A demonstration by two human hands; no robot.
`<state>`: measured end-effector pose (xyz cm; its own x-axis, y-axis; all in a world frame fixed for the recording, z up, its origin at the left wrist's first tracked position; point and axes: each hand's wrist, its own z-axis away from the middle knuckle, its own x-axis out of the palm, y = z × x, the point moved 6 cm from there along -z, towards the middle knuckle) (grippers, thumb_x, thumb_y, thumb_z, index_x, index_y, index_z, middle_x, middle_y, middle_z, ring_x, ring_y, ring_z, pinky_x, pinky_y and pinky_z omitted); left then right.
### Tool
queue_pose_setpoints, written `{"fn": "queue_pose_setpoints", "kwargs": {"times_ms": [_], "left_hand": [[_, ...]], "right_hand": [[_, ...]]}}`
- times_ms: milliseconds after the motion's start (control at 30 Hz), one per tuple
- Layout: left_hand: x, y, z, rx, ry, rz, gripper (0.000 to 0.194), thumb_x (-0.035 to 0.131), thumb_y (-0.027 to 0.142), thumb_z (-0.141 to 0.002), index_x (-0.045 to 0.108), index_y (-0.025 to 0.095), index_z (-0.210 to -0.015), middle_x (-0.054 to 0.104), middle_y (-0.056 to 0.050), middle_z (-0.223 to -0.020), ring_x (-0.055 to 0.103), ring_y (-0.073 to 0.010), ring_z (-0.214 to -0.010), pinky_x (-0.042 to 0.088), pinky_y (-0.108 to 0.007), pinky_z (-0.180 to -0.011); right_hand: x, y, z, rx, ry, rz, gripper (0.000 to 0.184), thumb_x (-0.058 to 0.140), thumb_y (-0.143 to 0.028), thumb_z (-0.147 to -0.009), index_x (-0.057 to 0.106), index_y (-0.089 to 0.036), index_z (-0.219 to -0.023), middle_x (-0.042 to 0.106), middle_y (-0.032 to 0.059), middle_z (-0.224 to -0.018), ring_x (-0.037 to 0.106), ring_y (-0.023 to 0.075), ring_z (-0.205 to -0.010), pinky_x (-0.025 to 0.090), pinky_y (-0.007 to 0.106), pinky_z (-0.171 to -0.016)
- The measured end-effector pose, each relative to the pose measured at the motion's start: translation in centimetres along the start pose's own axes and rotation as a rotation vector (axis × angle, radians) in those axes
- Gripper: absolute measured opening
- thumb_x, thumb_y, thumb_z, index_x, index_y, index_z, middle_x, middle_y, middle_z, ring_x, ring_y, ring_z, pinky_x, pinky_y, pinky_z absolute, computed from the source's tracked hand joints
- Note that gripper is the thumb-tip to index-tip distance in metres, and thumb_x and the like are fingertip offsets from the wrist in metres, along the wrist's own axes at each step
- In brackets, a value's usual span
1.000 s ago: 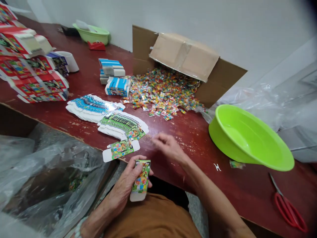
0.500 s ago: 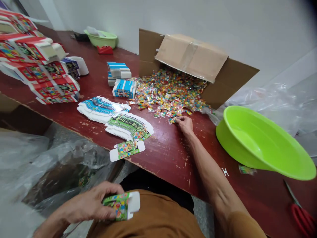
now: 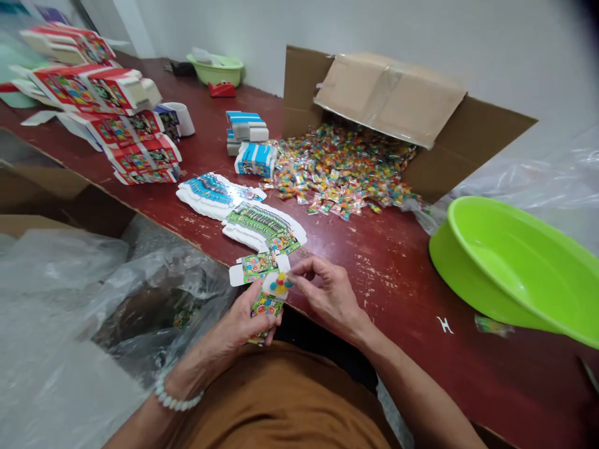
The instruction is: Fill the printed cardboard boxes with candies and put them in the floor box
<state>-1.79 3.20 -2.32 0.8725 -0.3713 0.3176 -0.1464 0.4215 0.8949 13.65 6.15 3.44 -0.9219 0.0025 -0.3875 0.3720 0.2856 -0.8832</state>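
Left hand: a small green carton is being gripped narrowly, the thumb being laid over its printed face; the thin card is apparently being steadied this way without being crushed.
Green carton's place: it is being held above the lap, just off the near edge of the tabletop, its white flap being turned up and away from the body, seemingly so that this end is being left accessible.
Right hand: a clear sweet packet is being pinched between thumb and fingertips, the hold being small, probably so that the flap is not being blocked.
Packet's place: it is being held right at the white flap; whether the card is being touched cannot be told.
Single flat carton: it is lying at the table edge, just beyond the left hand, where it is being left within easy reach.
Fanned cartons: green ones and blue ones are being displayed in overlapping rows, presumably so that single pieces are being kept easy to pick.
Cardboard box: its flaps are being spread open, and a sweet heap is being spilled forward from it, likely for reach.
Lime basin: it is being stood to the right, well apart from the hands.
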Motion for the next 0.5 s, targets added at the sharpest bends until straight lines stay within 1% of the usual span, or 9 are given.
{"fn": "queue_pose_setpoints", "kwargs": {"times_ms": [67, 133, 167, 233, 300, 367, 400, 433, 500], "left_hand": [[0.3, -0.1, -0.1, 0.015, 0.009, 0.034, 0.049, 0.079, 0.026, -0.073, 0.059, 0.02, -0.117, 0.064, 0.002, -0.074, 0.054, -0.0109, -0.052, 0.046, -0.022, -0.049], [0.4, 0.0, -0.3, 0.021, 0.028, 0.082, 0.052, 0.081, 0.03, -0.073, 0.059, 0.021, -0.119, 0.066, 0.002, -0.074, 0.057, -0.0121, -0.054, 0.049, -0.022, -0.05], [0.4, -0.1, -0.4, 0.011, 0.042, 0.124, 0.05, 0.079, 0.037, -0.076, 0.059, 0.02, -0.118, 0.067, 0.001, -0.074, 0.058, -0.0131, -0.055, 0.051, -0.023, -0.051], [0.4, -0.3, -0.5, -0.038, 0.067, 0.228, 0.048, 0.07, 0.054, -0.082, 0.062, 0.017, -0.112, 0.069, -0.002, -0.072, 0.061, -0.015, -0.053, 0.052, -0.025, -0.049], [0.6, -0.6, -0.7, -0.098, 0.088, 0.302, 0.054, 0.062, 0.065, -0.084, 0.064, 0.014, -0.102, 0.069, -0.005, -0.067, 0.061, -0.0156, -0.048, 0.051, -0.025, -0.046], [0.6, -0.9, -0.7, -0.109, 0.123, 0.308, 0.053, 0.064, 0.065, -0.081, 0.065, 0.014, -0.097, 0.068, -0.004, -0.062, 0.059, -0.0149, -0.044, 0.05, -0.024, -0.042], [0.6, -0.9, -0.8, -0.093, 0.141, 0.293, 0.051, 0.067, 0.063, -0.08, 0.064, 0.014, -0.097, 0.067, -0.004, -0.061, 0.058, -0.0144, -0.043, 0.049, -0.023, -0.041], [0.6, -0.9, -0.8, -0.069, 0.154, 0.273, 0.05, 0.069, 0.061, -0.079, 0.064, 0.015, -0.098, 0.067, -0.003, -0.061, 0.058, -0.014, -0.043, 0.049, -0.022, -0.04], [0.6, -0.7, -0.7, -0.016, 0.161, 0.241, 0.047, 0.072, 0.058, -0.079, 0.062, 0.018, -0.101, 0.068, -0.002, -0.063, 0.058, -0.0136, -0.044, 0.049, -0.021, -0.039]], "right_hand": [[0.8, -0.4, 0.2, -0.075, -0.112, 0.058, 0.006, 0.07, -0.025, -0.086, 0.075, -0.025, -0.081, 0.071, 0.0025, -0.075, 0.061, 0.0183, -0.071, 0.046, 0.033, -0.072], [1.1, -0.5, 0.3, -0.106, -0.183, 0.012, 0.009, 0.068, -0.025, -0.088, 0.075, -0.026, -0.083, 0.072, 0.003, -0.08, 0.062, 0.0193, -0.077, 0.047, 0.034, -0.078], [1.0, -0.3, 0.3, -0.08, -0.176, -0.046, 0.011, 0.066, -0.027, -0.09, 0.075, -0.025, -0.086, 0.072, 0.0035, -0.085, 0.063, 0.0195, -0.082, 0.048, 0.035, -0.081], [0.6, 0.7, 0.2, 0.054, -0.098, -0.22, 0.01, 0.066, -0.03, -0.091, 0.074, -0.025, -0.095, 0.071, 0.0037, -0.094, 0.064, 0.019, -0.088, 0.05, 0.033, -0.083], [1.1, 2.1, 0.3, 0.235, -0.078, -0.437, 0.022, 0.074, -0.036, -0.085, 0.071, -0.025, -0.104, 0.069, 0.0028, -0.096, 0.065, 0.0176, -0.085, 0.053, 0.03, -0.076], [2.6, 3.1, 0.7, 0.369, -0.18, -0.617, 0.042, 0.083, -0.041, -0.075, 0.067, -0.025, -0.111, 0.068, 0.0008, -0.092, 0.064, 0.015, -0.073, 0.053, 0.027, -0.065], [3.4, 3.3, 0.9, 0.398, -0.242, -0.668, 0.047, 0.086, -0.043, -0.072, 0.066, -0.025, -0.112, 0.067, 0.0001, -0.089, 0.062, 0.0138, -0.067, 0.052, 0.026, -0.059], [4.0, 3.4, 1.1, 0.401, -0.285, -0.684, 0.047, 0.086, -0.044, -0.072, 0.067, -0.025, -0.11, 0.067, 0.0001, -0.088, 0.061, 0.0128, -0.062, 0.051, 0.025, -0.055], [4.2, 3.2, 1.2, 0.331, -0.258, -0.617, 0.035, 0.082, -0.046, -0.076, 0.071, -0.024, -0.101, 0.068, 0.0014, -0.088, 0.059, 0.0123, -0.059, 0.05, 0.025, -0.052]]}}
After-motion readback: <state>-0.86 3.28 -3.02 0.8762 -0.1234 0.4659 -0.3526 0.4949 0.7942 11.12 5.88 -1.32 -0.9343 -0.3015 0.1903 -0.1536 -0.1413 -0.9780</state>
